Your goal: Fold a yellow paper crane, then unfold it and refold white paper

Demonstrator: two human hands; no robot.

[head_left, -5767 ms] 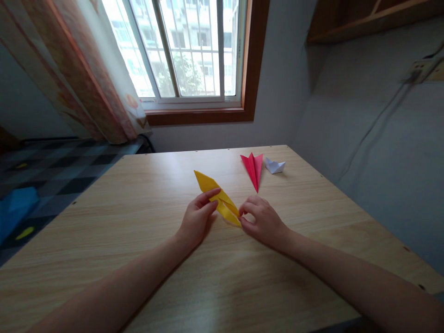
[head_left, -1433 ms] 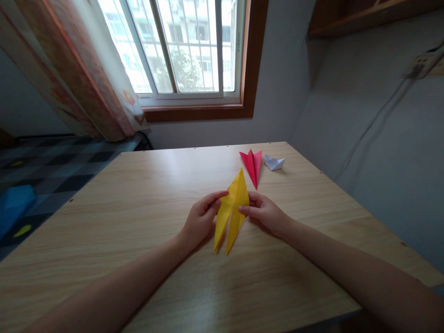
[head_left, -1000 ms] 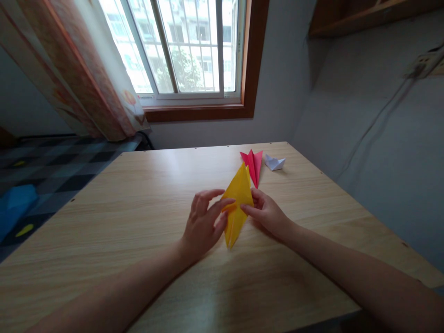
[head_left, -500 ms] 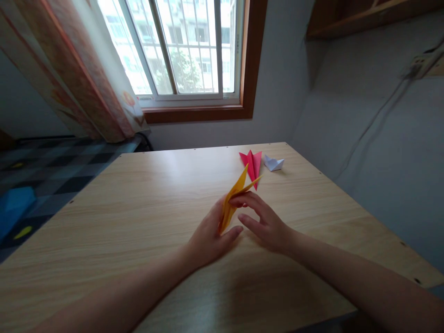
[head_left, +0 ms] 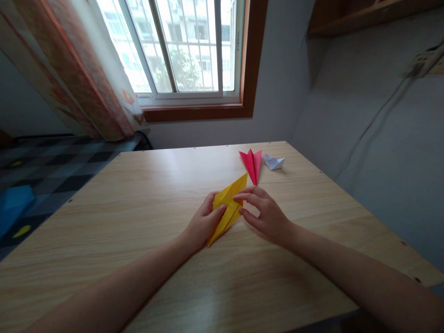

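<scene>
Pinching folded yellow paper (head_left: 229, 213) in left fingers (head_left: 217, 213), right fingers (head_left: 250, 199) touching

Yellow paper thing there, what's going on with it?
A person has a piece of folded yellow paper in the left hand's grip, thumb on top. The right hand's fingertips are at the paper's right side; I can't tell whether they pinch it. Farther back on the wooden table lie a red paper plane and a little white paper boat.
</scene>
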